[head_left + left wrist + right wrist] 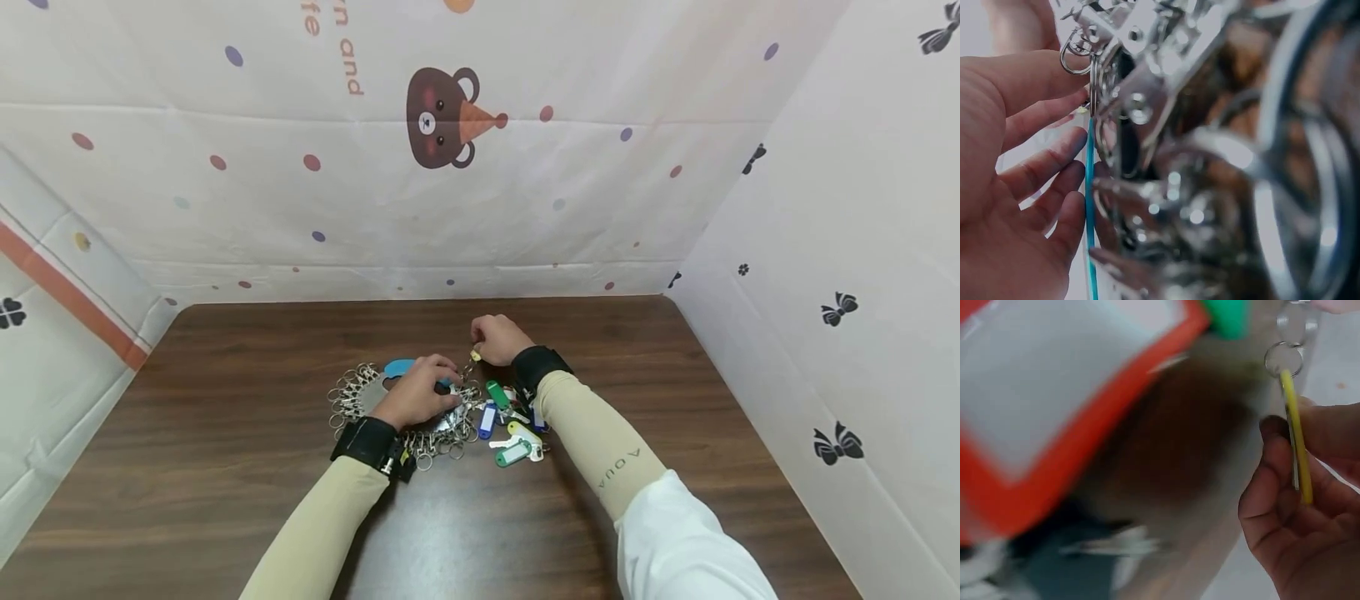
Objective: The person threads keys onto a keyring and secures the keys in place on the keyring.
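A round grey disc (370, 395), its edge crowded with metal clips and rings (347, 408), lies on the table with a blue part (397, 367) at its far side. My left hand (422, 392) rests over the disc, fingers loosely extended; in the left wrist view their tips touch a blue edge (1090, 206) and metal rings (1094, 87). Beyond it, my right hand (501, 340) pinches a yellow key tag (1297, 434) with a key beside it. The tag's split ring (1284, 360) points toward the disc. Whether that ring is joined to a clip I cannot tell.
Right of the disc lies a loose pile of keys with coloured tags, among them a green tag (513, 453), a blue tag (487, 421) and a yellow tag (523, 433). A red-rimmed tag (1085, 469) looms blurred in the right wrist view. Printed cloth walls (360, 217) border the brown table (225, 467).
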Demonstrator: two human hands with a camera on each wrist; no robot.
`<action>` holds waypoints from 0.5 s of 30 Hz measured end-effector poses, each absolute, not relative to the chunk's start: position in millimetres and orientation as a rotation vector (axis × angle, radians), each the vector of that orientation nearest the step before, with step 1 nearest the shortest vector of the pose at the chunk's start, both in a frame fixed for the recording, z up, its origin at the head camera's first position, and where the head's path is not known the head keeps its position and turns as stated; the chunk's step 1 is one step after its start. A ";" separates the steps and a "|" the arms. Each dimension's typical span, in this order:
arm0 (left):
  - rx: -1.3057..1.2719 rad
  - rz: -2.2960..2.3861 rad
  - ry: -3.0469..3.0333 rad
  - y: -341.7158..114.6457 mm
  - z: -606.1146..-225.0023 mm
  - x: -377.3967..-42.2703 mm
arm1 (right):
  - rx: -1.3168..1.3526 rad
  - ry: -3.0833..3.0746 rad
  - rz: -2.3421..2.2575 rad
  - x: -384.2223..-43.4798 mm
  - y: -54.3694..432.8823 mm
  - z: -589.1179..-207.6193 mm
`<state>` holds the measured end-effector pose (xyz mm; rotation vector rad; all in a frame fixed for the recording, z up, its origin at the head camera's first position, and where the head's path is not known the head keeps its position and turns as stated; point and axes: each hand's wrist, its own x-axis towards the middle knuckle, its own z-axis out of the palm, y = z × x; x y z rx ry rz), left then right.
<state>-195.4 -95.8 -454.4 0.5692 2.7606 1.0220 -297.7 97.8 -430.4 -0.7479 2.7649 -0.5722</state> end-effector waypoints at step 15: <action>0.465 0.673 2.890 -47.8 -435.8 -210.7 | -0.654 2.740 -0.595 -269.0 146.8 -404.7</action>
